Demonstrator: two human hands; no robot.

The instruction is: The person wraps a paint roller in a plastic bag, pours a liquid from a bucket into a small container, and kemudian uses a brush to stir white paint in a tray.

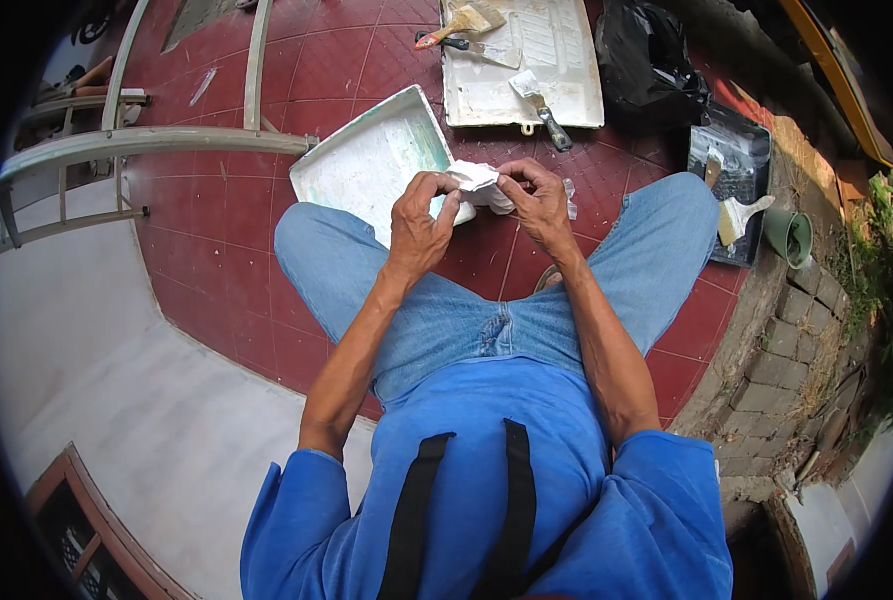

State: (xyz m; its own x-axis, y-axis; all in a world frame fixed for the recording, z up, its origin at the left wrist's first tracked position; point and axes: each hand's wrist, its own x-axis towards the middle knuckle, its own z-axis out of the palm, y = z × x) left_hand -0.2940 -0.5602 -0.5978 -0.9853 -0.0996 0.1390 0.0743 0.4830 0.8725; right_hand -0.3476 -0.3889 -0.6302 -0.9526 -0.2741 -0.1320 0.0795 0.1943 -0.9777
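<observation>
Between my knees, my left hand (421, 228) and my right hand (543, 210) hold a crumpled white packet-like thing (475, 178), which looks like thin plastic or paper. Each hand pinches it between thumb and fingers, one from either side. Its lower part hangs between the hands; what it contains, if anything, I cannot make out. Just beyond my left hand, partly behind it, lies a white paint tray (366, 150) smeared with white and pale green.
Farther ahead, a cream tray (561, 65) bears a paintbrush (474, 19) and two putty knives, one handle overhanging its edge. A black plastic bag (651, 70) is beside it. At right are a black tray (751, 180), brushes and a green pot (788, 238); at left, a metal ladder (166, 140).
</observation>
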